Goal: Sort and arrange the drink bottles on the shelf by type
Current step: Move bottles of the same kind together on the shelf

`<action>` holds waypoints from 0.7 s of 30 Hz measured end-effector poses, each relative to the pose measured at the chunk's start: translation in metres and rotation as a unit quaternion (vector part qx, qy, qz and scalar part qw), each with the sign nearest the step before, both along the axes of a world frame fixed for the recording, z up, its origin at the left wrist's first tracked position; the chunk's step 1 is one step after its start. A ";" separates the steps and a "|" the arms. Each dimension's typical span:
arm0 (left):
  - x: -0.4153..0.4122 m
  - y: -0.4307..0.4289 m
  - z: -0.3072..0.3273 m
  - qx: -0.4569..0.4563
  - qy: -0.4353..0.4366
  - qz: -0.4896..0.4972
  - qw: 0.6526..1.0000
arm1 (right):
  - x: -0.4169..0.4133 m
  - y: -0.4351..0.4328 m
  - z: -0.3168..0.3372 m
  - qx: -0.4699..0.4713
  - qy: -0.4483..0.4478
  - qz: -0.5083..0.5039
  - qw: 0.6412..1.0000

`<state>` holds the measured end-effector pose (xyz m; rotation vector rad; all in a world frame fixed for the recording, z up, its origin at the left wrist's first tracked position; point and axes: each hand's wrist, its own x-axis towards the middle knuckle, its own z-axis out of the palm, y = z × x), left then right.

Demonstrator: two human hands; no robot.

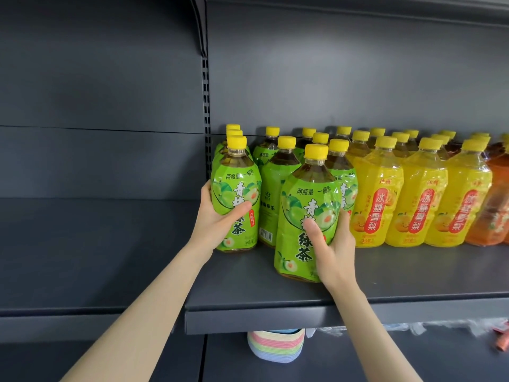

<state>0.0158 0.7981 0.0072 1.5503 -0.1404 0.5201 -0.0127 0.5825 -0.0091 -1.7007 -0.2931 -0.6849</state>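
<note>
Green-labelled tea bottles with yellow caps stand in rows at the left end of a dark grey shelf (pixel 248 288). My left hand (pixel 217 216) grips the front bottle of the leftmost row (pixel 237 186), thumb across its label. My right hand (pixel 330 244) grips another green tea bottle (pixel 303 216), which stands nearer the shelf's front edge than the rest. More green tea bottles (pixel 278 177) stand between and behind these two. To the right stand rows of yellow-labelled pear drink bottles (pixel 380 188), then orange-labelled bottles (pixel 495 199) at the frame's right edge.
A slotted upright post (pixel 206 106) bounds the bottle shelf on the left, with a bare lower shelf (pixel 82 257) beyond it. Under the shelf sit a stack of pastel striped things (pixel 275 348) and some clear plastic wrapping (pixel 413 328).
</note>
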 end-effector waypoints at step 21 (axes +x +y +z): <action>-0.022 -0.006 0.006 0.065 0.018 0.112 0.991 | -0.010 -0.002 0.010 -0.041 0.001 -0.035 0.999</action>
